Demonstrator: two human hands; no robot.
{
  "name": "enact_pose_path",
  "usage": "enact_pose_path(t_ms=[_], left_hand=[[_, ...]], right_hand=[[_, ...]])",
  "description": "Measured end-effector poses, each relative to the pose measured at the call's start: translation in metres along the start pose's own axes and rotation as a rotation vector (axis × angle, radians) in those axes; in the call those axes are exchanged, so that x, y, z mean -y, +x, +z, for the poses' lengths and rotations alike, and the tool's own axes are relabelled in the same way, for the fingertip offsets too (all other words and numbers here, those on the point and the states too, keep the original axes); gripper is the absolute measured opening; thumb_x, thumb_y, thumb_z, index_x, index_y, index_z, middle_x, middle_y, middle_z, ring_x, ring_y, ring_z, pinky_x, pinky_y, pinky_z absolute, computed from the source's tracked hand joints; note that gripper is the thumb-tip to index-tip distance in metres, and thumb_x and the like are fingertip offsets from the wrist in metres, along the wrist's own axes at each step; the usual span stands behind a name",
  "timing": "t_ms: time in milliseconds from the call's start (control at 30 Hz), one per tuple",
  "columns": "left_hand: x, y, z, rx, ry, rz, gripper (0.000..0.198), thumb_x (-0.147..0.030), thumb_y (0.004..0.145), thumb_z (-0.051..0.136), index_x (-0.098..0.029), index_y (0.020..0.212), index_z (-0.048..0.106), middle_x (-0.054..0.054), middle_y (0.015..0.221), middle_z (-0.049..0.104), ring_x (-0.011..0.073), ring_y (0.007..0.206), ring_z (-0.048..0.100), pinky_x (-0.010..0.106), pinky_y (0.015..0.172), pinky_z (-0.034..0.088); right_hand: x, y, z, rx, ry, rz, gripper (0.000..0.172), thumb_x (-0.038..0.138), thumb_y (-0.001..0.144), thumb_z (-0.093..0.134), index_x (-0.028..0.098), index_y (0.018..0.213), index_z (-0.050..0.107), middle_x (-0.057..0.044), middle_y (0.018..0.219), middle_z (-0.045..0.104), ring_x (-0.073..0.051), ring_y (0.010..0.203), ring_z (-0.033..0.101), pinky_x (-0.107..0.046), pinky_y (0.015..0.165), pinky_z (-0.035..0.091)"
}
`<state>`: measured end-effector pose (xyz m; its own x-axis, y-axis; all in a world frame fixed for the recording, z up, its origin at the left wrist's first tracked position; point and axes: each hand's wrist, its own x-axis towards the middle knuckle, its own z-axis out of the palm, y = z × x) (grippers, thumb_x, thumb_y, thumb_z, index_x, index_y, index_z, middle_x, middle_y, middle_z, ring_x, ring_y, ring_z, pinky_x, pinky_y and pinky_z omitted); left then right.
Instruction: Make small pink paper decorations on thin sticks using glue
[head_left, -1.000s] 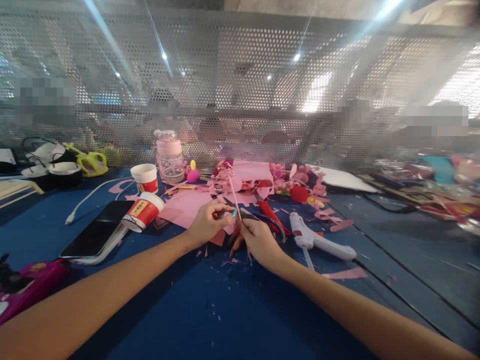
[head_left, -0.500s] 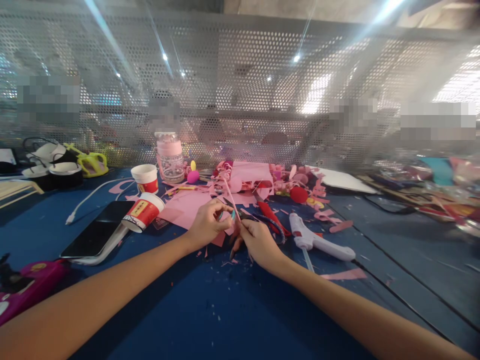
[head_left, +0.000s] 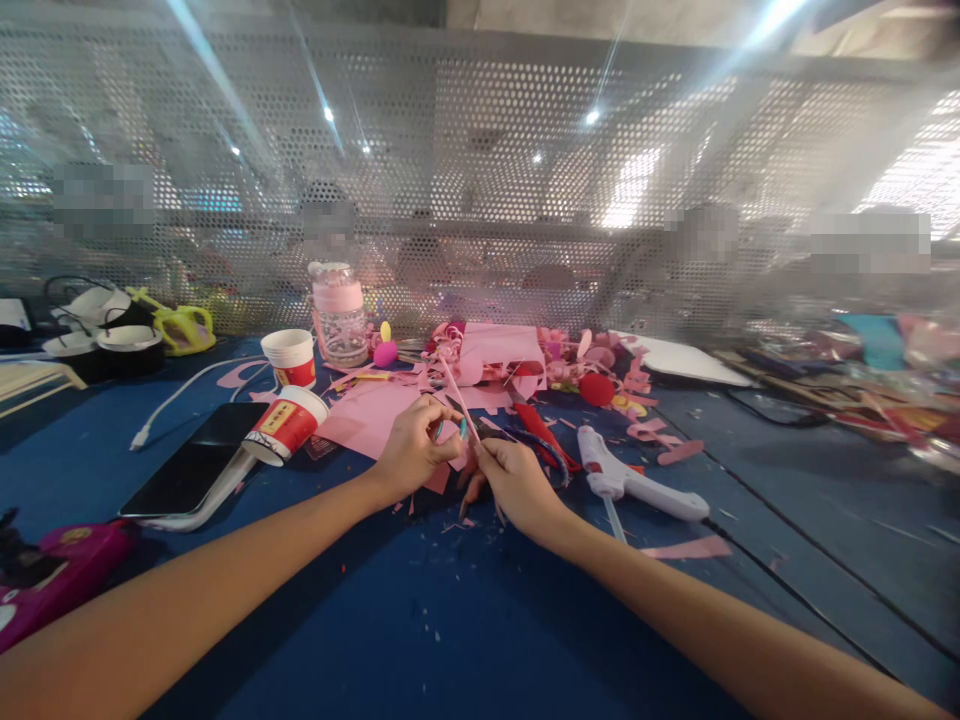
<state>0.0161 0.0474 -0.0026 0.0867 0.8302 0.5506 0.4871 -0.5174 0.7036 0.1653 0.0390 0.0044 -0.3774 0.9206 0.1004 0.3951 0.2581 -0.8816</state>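
My left hand (head_left: pixel 420 445) is pinched, with a small teal-coloured thing (head_left: pixel 463 428) showing between thumb and fingers; its kind is not clear. Close on its right, my right hand (head_left: pixel 517 485) grips the lower end of a thin pink paper strip (head_left: pixel 457 386), which slants up and to the left. Dark scissors handles (head_left: pixel 559 462) lie just behind my right hand, beside a red-handled tool (head_left: pixel 541 430). Under and behind my left hand is a sheet of pink paper (head_left: pixel 356 415). Small paper scraps lie below my hands.
Two paper cups (head_left: pixel 289 425), one tipped over, and a black phone (head_left: pixel 195 460) are at left, near a magenta power strip (head_left: pixel 71 570). A white glue gun (head_left: pixel 637 485) with its cord lies at right. Behind stand a bottle (head_left: pixel 339 315), pink cutouts and a perforated metal screen (head_left: pixel 480 180).
Almost nothing differs. The pink strip's upper end has shifted very slightly to the left, and both hands keep their hold in nearly the same place.
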Motion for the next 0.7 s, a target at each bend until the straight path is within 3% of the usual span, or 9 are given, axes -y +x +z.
enact_pose_path(t_ms=[200, 400, 467, 600, 700], left_hand=[[0.001, 0.001, 0.0, -0.025, 0.027, 0.013, 0.013, -0.018, 0.069, 0.054, -0.014, 0.08, 0.06, -0.001, 0.072, 0.047, 0.0095, 0.059, 0.041, 0.022, 0.055, 0.036], [0.017, 0.007, 0.0, -0.175, 0.033, -0.093, 0.017, -0.022, 0.074, 0.05, -0.012, 0.086, 0.057, 0.002, 0.075, 0.048, 0.0118, 0.064, 0.043, 0.024, 0.061, 0.039], [0.018, 0.008, 0.0, -0.131, -0.011, -0.105, 0.02, -0.025, 0.075, 0.049, -0.013, 0.089, 0.057, 0.002, 0.077, 0.047, 0.0115, 0.064, 0.043, 0.024, 0.061, 0.039], [0.011, 0.006, 0.0, 0.073, -0.128, -0.107, 0.021, -0.023, 0.076, 0.047, -0.015, 0.09, 0.061, 0.002, 0.079, 0.046, 0.0112, 0.065, 0.044, 0.022, 0.057, 0.037], [0.006, 0.005, -0.001, 0.114, -0.178, -0.097, 0.022, -0.022, 0.075, 0.048, -0.015, 0.09, 0.063, 0.002, 0.08, 0.047, 0.0112, 0.067, 0.044, 0.021, 0.055, 0.036]], right_hand=[[-0.002, 0.001, 0.0, 0.019, 0.043, 0.003, 0.037, 0.035, 0.085, 0.033, 0.017, 0.06, 0.053, -0.001, 0.044, 0.061, -0.013, 0.04, 0.059, -0.021, 0.045, 0.043], [-0.004, 0.0, 0.0, -0.024, -0.004, -0.019, 0.039, 0.037, 0.085, 0.034, 0.016, 0.061, 0.056, -0.001, 0.045, 0.062, -0.012, 0.043, 0.059, -0.022, 0.05, 0.045], [-0.004, 0.0, 0.0, -0.022, -0.002, -0.013, 0.039, 0.037, 0.085, 0.034, 0.016, 0.061, 0.056, -0.001, 0.045, 0.062, -0.012, 0.043, 0.059, -0.022, 0.05, 0.045], [-0.003, -0.001, 0.0, 0.0, 0.044, 0.007, 0.039, 0.038, 0.085, 0.033, 0.016, 0.06, 0.053, -0.001, 0.045, 0.061, -0.012, 0.04, 0.058, -0.021, 0.045, 0.043], [-0.003, -0.001, 0.0, 0.007, 0.047, 0.017, 0.041, 0.041, 0.086, 0.032, 0.016, 0.061, 0.053, -0.002, 0.045, 0.062, -0.013, 0.039, 0.058, -0.02, 0.041, 0.042]])
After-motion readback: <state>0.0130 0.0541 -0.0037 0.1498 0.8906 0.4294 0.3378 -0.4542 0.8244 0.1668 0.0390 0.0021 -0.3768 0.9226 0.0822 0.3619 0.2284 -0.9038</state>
